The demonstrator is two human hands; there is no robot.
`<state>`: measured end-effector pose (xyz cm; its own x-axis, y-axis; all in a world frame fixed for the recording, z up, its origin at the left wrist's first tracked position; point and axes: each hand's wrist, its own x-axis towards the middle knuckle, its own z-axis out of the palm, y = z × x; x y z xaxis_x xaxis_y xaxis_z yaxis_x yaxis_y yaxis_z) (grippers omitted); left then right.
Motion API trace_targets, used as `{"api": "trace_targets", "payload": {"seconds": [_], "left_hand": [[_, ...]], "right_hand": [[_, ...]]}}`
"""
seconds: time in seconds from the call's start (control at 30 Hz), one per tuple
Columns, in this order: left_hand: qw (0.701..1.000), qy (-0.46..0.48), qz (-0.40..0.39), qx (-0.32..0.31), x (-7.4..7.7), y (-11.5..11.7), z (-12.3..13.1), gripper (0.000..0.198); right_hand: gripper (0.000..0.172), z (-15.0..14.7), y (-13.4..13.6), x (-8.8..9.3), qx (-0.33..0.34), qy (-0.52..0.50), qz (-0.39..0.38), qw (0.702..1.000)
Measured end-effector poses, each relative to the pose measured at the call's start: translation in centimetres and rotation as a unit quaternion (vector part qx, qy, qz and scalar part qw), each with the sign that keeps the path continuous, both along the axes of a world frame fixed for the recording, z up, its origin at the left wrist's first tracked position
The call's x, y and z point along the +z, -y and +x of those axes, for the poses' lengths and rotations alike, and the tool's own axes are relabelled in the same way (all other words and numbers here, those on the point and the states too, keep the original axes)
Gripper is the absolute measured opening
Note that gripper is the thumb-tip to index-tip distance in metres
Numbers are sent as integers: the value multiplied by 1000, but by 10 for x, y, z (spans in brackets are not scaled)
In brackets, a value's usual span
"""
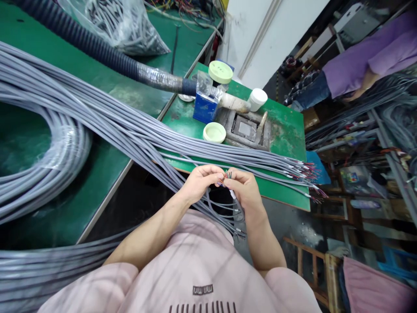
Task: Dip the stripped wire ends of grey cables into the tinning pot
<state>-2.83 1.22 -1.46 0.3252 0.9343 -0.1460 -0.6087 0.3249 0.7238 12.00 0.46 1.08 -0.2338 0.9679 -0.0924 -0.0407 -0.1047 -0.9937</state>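
My left hand [199,184] and my right hand [244,189] meet in front of my chest, with their fingertips pinched around the stripped end of a grey cable. Thin coloured wires [227,176] fan out between my fingers. A white sleeve or tag [232,194] shows just below them, under my right fingers. A long bundle of grey cables [130,130] runs across the green workbench [283,130] and hangs down below my forearms. Its stripped ends with coloured cores [304,171] lie at the bench's right edge.
A large coil of grey cable [55,161] lies on the left bench. Beyond are a corrugated dark hose [97,43], a plastic bag of cables [124,26], a blue box [204,108], pale green lids [214,132] and a metal fixture [246,128]. A person in a purple top [365,56] stands at the upper right.
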Motion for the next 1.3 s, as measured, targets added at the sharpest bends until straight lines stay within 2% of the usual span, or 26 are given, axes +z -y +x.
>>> {"api": "trace_targets", "payload": {"seconds": [0.57, 0.87, 1.07, 1.3], "left_hand": [[1000, 7, -11, 12, -1, 0, 4, 25], [999, 7, -40, 4, -2, -1, 4, 22], [999, 4, -35, 0, -2, -2, 4, 25], [999, 6, -31, 7, -1, -2, 4, 21]], "right_hand": [[29, 3, -1, -2, 22, 19, 19, 999], [17, 2, -2, 3, 50, 32, 19, 998], [30, 2, -2, 3, 43, 54, 39, 997], [34, 1, 1, 9, 39, 100, 89, 990]]}}
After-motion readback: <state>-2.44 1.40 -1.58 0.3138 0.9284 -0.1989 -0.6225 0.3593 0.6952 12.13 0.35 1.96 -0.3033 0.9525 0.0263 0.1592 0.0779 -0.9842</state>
